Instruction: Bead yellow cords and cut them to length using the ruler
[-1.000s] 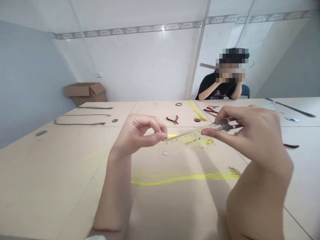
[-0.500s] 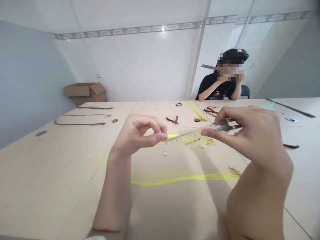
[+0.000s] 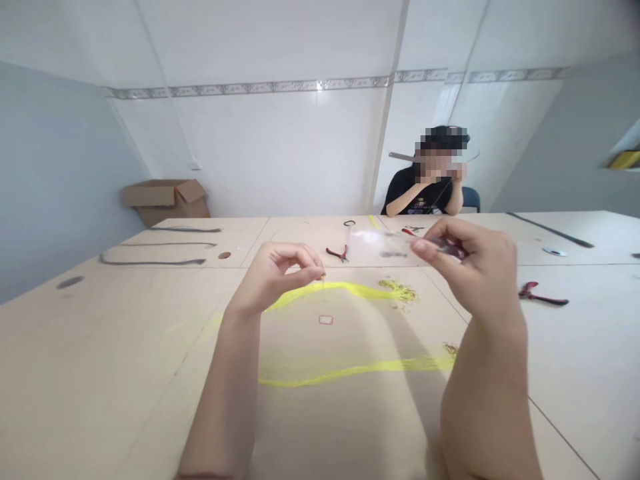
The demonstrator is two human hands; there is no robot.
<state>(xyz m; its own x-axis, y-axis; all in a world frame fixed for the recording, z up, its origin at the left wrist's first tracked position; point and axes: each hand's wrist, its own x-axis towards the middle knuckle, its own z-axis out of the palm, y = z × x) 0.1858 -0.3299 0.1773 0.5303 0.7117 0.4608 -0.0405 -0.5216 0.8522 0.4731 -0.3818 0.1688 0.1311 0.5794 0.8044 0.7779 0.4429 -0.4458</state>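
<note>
Pinching a tiny gold-coloured piece (image 3: 323, 275) between thumb and forefinger of the left hand (image 3: 285, 270), pointed roughly downward over the long neon-yellow strand bundle (image 3: 345, 288). Gripping a flat, clear plastic ruler (image 3: 369, 240), motion-blurred, in the right hand (image 3: 475, 263), long axis aimed leftward above the pale table (image 3: 125, 367); also holding a partly hidden dark tool (image 3: 451, 248).

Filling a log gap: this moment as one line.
left hand: pinches gold piece | right hand: holds blurred clear ruler, metal tool | yellow strands: on table
</note>
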